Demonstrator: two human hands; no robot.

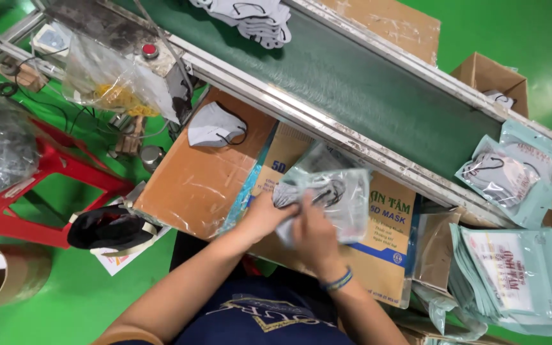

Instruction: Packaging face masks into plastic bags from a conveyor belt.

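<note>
My left hand (pixel 264 214) and right hand (pixel 311 233) both grip a clear pouch (pixel 333 191) with grey masks (pixel 298 191) half in, over the cardboard box (pixel 199 179) by the conveyor's (pixel 365 83) near edge. I judge the ear loops could snag the pouch mouth and bunch the masks.

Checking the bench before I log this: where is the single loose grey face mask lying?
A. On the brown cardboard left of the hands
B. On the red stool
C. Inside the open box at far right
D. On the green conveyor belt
A: the loose grey mask lies flat on the brown cardboard, left of both hands.
</note>
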